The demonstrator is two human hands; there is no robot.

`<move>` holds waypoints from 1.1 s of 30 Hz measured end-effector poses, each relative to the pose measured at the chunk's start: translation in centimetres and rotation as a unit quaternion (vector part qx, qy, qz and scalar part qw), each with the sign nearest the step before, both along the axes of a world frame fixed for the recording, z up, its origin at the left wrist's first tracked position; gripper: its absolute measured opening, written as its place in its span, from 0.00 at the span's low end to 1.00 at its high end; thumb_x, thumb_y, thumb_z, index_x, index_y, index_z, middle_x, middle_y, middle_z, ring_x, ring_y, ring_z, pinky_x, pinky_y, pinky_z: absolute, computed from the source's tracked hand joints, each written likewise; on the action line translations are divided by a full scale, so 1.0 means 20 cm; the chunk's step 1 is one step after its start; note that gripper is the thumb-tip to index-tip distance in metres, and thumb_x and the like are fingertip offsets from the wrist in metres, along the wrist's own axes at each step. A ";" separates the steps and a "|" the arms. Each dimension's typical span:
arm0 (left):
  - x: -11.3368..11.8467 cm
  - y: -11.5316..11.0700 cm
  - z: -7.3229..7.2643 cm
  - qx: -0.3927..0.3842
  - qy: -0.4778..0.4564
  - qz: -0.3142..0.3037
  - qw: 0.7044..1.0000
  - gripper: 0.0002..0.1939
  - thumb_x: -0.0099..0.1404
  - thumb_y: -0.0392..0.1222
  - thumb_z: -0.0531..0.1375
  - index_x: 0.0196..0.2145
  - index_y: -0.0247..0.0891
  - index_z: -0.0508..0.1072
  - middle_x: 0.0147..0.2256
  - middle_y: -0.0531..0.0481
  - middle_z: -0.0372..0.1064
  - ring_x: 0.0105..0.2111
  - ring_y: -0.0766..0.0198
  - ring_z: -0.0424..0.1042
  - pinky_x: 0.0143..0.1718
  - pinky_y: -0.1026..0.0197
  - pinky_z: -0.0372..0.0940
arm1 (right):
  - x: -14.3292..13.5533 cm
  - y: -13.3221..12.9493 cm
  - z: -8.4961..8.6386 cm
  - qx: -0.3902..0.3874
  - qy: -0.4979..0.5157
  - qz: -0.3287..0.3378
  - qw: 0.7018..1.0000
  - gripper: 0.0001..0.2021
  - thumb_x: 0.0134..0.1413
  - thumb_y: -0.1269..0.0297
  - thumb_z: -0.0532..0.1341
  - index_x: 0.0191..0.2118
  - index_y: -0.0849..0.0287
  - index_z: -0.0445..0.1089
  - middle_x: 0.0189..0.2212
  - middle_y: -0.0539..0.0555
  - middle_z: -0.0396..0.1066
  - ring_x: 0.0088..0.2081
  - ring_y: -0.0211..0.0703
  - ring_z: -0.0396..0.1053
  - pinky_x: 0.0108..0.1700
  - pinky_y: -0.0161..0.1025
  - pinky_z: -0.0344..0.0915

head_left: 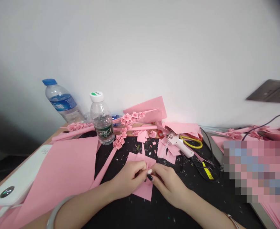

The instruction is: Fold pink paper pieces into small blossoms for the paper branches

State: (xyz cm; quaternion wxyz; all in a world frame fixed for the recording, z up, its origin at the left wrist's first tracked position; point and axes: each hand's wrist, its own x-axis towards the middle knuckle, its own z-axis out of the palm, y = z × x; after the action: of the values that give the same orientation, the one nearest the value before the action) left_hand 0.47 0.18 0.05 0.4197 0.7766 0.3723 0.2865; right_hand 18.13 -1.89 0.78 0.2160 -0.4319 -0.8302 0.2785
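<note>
My left hand (pixel 130 176) and my right hand (pixel 169 183) meet at the middle of the black work surface, thumbs and fingers pinched close together. Between the fingertips a piece of pink paper (pixel 150 163) shows, mostly hidden by the fingers. Beneath both hands lies a pink paper square (pixel 143 192). Just beyond them are small loose paper squares (pixel 170 156) and a white glue gun (pixel 181 147). To the left of my left hand, a rolled pink paper stem (pixel 106 166) with folded paper flowers (pixel 119 141) slants across the surface.
Against the wall stand a blue-capped water bottle (pixel 61 101) and a white-capped one (pixel 101 119). A large pink sheet (pixel 68 168) overlaps a white device (pixel 16 184) on the left. Yellow-handled scissors (pixel 193 142) and black cables (pixel 211 149) lie right; paper scraps (pixel 151 146) are scattered.
</note>
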 end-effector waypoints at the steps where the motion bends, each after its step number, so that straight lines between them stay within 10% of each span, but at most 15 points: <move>1: 0.00 0.00 -0.01 0.002 -0.001 -0.003 1.000 0.15 0.61 0.34 0.49 0.19 0.37 0.48 0.18 0.59 0.46 0.20 0.72 0.47 0.21 0.67 0.45 | 0.00 0.00 0.00 -0.003 -0.003 0.001 1.000 0.06 0.57 0.70 0.50 0.29 0.58 0.56 0.25 0.48 0.59 0.26 0.36 0.58 0.29 0.33 0.56; 10: 0.00 -0.03 0.03 -0.028 0.010 -0.083 0.996 0.04 0.57 0.33 0.53 0.26 0.37 0.59 0.21 0.58 0.54 0.21 0.72 0.54 0.22 0.69 0.50 | 0.00 -0.01 -0.01 -0.003 0.006 0.005 1.000 0.11 0.58 0.67 0.49 0.24 0.58 0.53 0.22 0.47 0.57 0.24 0.35 0.56 0.26 0.33 0.54; 24: 0.01 0.01 0.00 -0.226 -0.175 0.001 0.958 0.14 0.61 0.44 0.54 0.43 0.36 0.64 0.38 0.46 0.69 0.28 0.64 0.72 0.29 0.62 0.68 | 0.00 0.01 -0.02 0.011 0.086 -0.045 0.995 0.17 0.61 0.67 0.43 0.22 0.59 0.56 0.15 0.46 0.57 0.18 0.34 0.58 0.23 0.32 0.56; 33: 0.01 0.01 0.01 -0.205 -0.141 0.028 0.968 0.13 0.62 0.42 0.52 0.31 0.31 0.72 0.31 0.45 0.73 0.33 0.58 0.74 0.35 0.60 0.70 | 0.01 0.01 -0.03 0.049 0.061 -0.135 0.988 0.05 0.57 0.69 0.50 0.33 0.59 0.61 0.20 0.47 0.59 0.21 0.35 0.58 0.24 0.32 0.56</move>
State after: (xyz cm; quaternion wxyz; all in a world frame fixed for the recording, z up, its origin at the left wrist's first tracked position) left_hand 0.74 0.39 0.29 0.6104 0.6150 0.3816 0.3219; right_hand 18.34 -1.59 0.09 0.3233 -0.5111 -0.7620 0.2315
